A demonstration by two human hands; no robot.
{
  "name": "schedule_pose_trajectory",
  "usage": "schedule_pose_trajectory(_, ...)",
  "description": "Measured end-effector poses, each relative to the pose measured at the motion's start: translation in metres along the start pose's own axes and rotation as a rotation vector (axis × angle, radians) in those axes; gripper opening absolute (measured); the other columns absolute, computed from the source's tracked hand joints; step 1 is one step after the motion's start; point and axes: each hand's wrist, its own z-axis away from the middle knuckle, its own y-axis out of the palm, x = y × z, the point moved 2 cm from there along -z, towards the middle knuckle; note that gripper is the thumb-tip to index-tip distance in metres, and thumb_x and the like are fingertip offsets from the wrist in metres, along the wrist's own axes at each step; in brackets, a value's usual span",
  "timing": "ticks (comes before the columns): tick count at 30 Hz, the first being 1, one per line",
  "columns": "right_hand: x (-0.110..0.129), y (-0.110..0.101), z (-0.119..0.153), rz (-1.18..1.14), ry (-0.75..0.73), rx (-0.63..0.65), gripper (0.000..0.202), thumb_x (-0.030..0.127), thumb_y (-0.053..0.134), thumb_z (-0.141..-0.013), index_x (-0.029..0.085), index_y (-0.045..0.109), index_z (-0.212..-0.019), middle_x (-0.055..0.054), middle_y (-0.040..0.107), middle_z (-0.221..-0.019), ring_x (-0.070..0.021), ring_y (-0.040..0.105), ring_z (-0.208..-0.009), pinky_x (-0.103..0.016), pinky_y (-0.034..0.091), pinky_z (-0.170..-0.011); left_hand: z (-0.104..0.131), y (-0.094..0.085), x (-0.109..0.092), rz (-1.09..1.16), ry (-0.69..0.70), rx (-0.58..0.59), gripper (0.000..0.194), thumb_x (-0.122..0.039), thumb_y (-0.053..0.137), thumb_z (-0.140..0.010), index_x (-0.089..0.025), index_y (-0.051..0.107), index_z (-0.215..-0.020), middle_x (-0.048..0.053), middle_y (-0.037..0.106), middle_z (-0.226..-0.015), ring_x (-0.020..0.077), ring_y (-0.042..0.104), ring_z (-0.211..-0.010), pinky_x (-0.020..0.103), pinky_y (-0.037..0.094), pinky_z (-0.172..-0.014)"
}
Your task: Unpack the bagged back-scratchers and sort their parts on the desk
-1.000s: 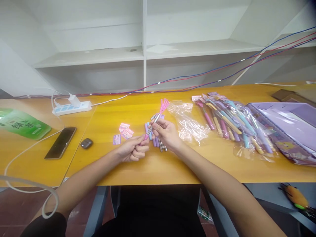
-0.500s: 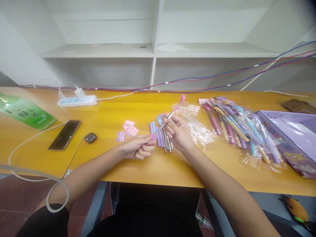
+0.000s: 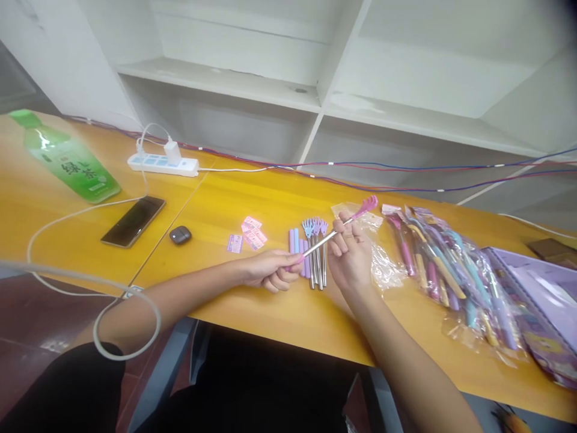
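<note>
A back scratcher with a silver rod and a pink claw head [image 3: 367, 205] is held aslant above the table. My left hand [image 3: 274, 270] is closed around its pink handle end. Just below the head, the curled fingers of my right hand [image 3: 349, 252] hold the rod. Under and between my hands lie several silver back scratcher rods [image 3: 319, 264] with blue and purple hand-shaped heads. Beside them are loose purple and blue handle sleeves [image 3: 296, 240], partly hidden by my left hand. Small pink printed cards [image 3: 253, 233] lie to their left.
Bagged back scratchers [image 3: 437, 258] are piled at right, next to a purple box [image 3: 536, 288]. A crumpled clear bag [image 3: 385, 267] lies nearer. At left are a phone [image 3: 134, 221], a black case [image 3: 180, 234], a green bottle [image 3: 74, 162] and a power strip [image 3: 162, 164]. A white cable loops in front.
The view has tilted and shifted. The back scratcher's head has swung lower and to the right, and the rod lies flatter. My right hand's fingers have turned upward around the rod.
</note>
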Motion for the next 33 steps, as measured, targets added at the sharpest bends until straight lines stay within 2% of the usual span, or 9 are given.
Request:
schedule_pose_trajectory(5,-0.003,-0.011,-0.005,-0.005,-0.027,-0.064,0.021,0.033,0.081,-0.090,0.024,0.068,-0.103,0.004,0.047,-0.085,-0.0052,0.021,-0.053,-0.011,0.035,-0.043,0.002,-0.002,0.004,-0.048,0.019,-0.010,0.047,-0.061,0.057,-0.102,-0.024,0.042,-0.077,-0.009,0.015,-0.064,0.0069,0.005,-0.049,0.019,0.003,-0.040)
schedule_pose_trajectory(10,0.018,-0.058,-0.031,0.012,-0.178,-0.209,0.020,0.032,0.079,-0.090,0.022,0.065,-0.099,0.006,0.044,-0.076,-0.0042,0.019,-0.050,-0.012,0.026,-0.039,0.002,0.004,0.018,-0.131,-0.049,0.056,0.044,-0.062,0.056,-0.103,-0.025,0.047,-0.083,-0.008,0.018,-0.063,0.0075,0.010,-0.047,0.022,0.006,-0.042)
schedule_pose_trajectory(12,0.019,-0.070,-0.038,0.064,-0.159,-0.216,0.026,0.040,0.078,-0.090,0.021,0.065,-0.103,0.007,0.045,-0.073,-0.0043,0.024,-0.049,-0.015,0.026,-0.040,-0.002,0.003,0.021,-0.115,0.022,-0.011,0.037,-0.056,0.056,-0.105,-0.024,0.049,-0.087,-0.008,0.024,-0.062,0.0082,0.015,-0.046,0.023,0.012,-0.043)
schedule_pose_trajectory(15,0.008,-0.069,-0.038,0.314,-0.074,-0.154,0.036,0.053,0.070,-0.094,0.022,0.062,-0.112,0.007,0.050,-0.067,-0.0078,0.033,-0.047,-0.020,0.029,-0.041,-0.005,-0.003,0.016,-0.277,0.200,-0.192,0.030,-0.049,0.055,-0.105,-0.022,0.057,-0.092,-0.003,0.045,-0.067,0.0115,0.039,-0.051,0.026,0.033,-0.049)
schedule_pose_trajectory(18,-0.010,-0.058,-0.031,0.722,0.017,0.046,0.034,0.055,0.056,-0.102,0.023,0.057,-0.113,0.005,0.057,-0.066,-0.0143,0.047,-0.051,-0.027,0.039,-0.049,-0.001,-0.008,0.001,-0.681,0.408,-0.377,0.043,-0.053,0.048,-0.108,-0.020,0.072,-0.094,0.003,0.056,-0.071,0.0209,0.060,-0.083,0.033,0.050,-0.077)
schedule_pose_trajectory(21,-0.021,-0.051,-0.025,1.038,0.067,0.193,0.033,0.050,0.042,-0.107,0.022,0.058,-0.108,0.001,0.061,-0.069,-0.0189,0.058,-0.062,-0.033,0.045,-0.063,0.006,-0.010,-0.014,-0.895,0.541,-0.487,0.050,-0.053,0.044,-0.110,-0.021,0.076,-0.091,0.002,0.050,-0.059,0.0265,0.060,-0.103,0.039,0.047,-0.099)
schedule_pose_trajectory(24,-0.023,-0.052,-0.023,1.182,0.112,0.203,0.032,0.045,0.039,-0.108,0.021,0.061,-0.107,-0.002,0.068,-0.075,-0.0202,0.061,-0.065,-0.033,0.043,-0.066,0.010,-0.013,-0.020,-0.989,0.560,-0.580,0.051,-0.052,0.042,-0.111,-0.021,0.073,-0.085,0.001,0.051,-0.057,0.0254,0.060,-0.095,0.038,0.045,-0.095)
schedule_pose_trajectory(27,-0.022,-0.055,-0.024,1.281,0.138,0.199,0.033,0.043,0.044,-0.107,0.020,0.066,-0.115,-0.005,0.072,-0.079,-0.0211,0.063,-0.068,-0.032,0.041,-0.066,0.008,-0.019,-0.018,-1.051,0.544,-0.728,0.039,-0.045,0.051,-0.108,-0.020,0.068,-0.083,0.002,0.063,-0.071,0.0216,0.058,-0.084,0.034,0.043,-0.082)
schedule_pose_trajectory(33,-0.019,-0.053,-0.024,1.350,0.105,0.184,0.039,0.042,0.046,-0.105,0.019,0.071,-0.123,-0.006,0.073,-0.079,-0.0220,0.062,-0.069,-0.031,0.039,-0.067,0.000,-0.029,-0.006,-1.043,0.490,-0.800,0.017,-0.033,0.063,-0.102,-0.018,0.061,-0.111,0.004,0.071,-0.091,0.0190,0.061,-0.080,0.033,0.044,-0.075)
